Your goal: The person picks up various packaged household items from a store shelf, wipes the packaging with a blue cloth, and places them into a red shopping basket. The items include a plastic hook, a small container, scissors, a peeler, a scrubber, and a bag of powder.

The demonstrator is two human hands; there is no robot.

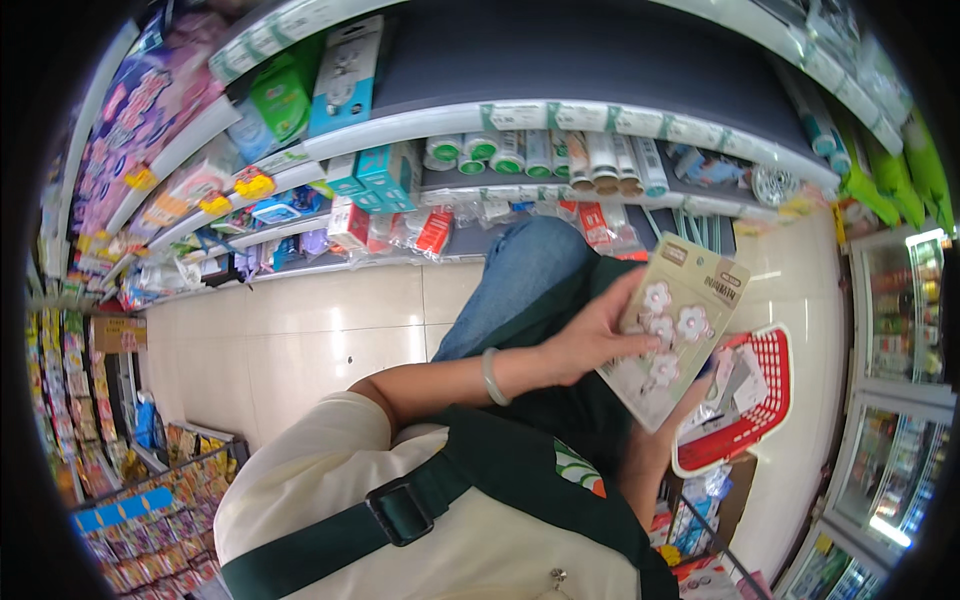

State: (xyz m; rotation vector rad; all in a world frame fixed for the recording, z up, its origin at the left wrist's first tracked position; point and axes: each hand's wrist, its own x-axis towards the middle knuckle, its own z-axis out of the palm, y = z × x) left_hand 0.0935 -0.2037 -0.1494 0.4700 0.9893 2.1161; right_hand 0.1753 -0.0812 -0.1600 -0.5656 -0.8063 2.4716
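My left hand (604, 334), with a pale bangle on its wrist, grips a carded blister pack of white flower-shaped pieces (671, 330). The thumb lies across the front of the pack, which is tilted. My right hand (691, 397) is mostly hidden behind the pack's lower right edge, beside a red plastic shopping basket (780, 375). What its fingers do does not show. White and grey packaged items (742, 382) lie in the basket. My bent knee in blue jeans and a dark green apron are below the shelves.
Shelves (525, 116) in front hold rolls with green or brown ends (510, 161), teal boxes (386, 176) and red-and-white packets (433, 232). Glass-door coolers (892, 450) stand at right. Racks of small packets (157, 525) are at lower left. A cardboard box (739, 487) sits below the basket.
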